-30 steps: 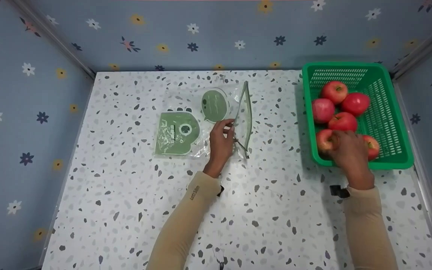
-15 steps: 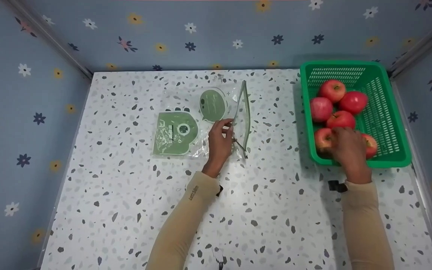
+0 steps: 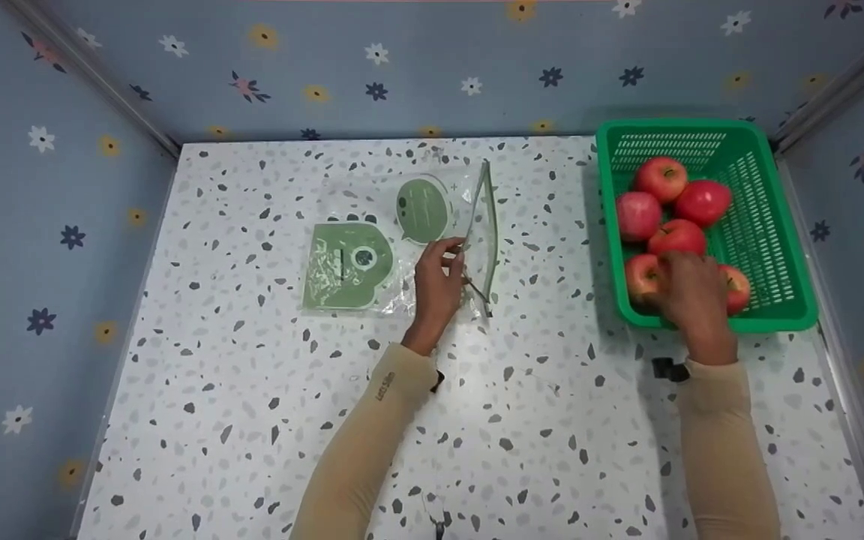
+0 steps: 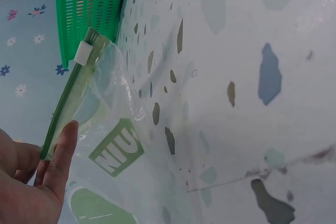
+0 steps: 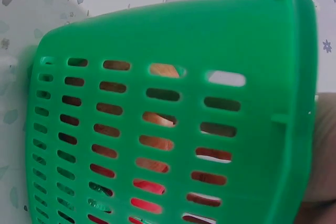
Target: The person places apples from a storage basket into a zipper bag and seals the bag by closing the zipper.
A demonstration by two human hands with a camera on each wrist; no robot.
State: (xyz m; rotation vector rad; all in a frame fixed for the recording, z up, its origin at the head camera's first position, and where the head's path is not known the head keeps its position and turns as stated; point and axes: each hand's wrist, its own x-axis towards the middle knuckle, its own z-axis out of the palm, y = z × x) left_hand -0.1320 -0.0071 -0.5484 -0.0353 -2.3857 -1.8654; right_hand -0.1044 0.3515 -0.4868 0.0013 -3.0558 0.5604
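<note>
Pinching flat clear plastic bag (image 3: 400, 259) with left hand (image 3: 438, 283); touching, gripping unclear, firm-looking round red apple (image 3: 642, 276) with right hand (image 3: 694, 296), ideally cupping.

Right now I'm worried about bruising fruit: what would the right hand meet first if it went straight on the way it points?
Probably the red apple just ahead of the right hand in the green plastic basket; depth is unclear, so they may already touch.

Slotted green basket (image 5: 168, 30) up close, red patches (image 5: 147, 205) showing through, speckled tabletop (image 5: 21, 35) at left
</note>
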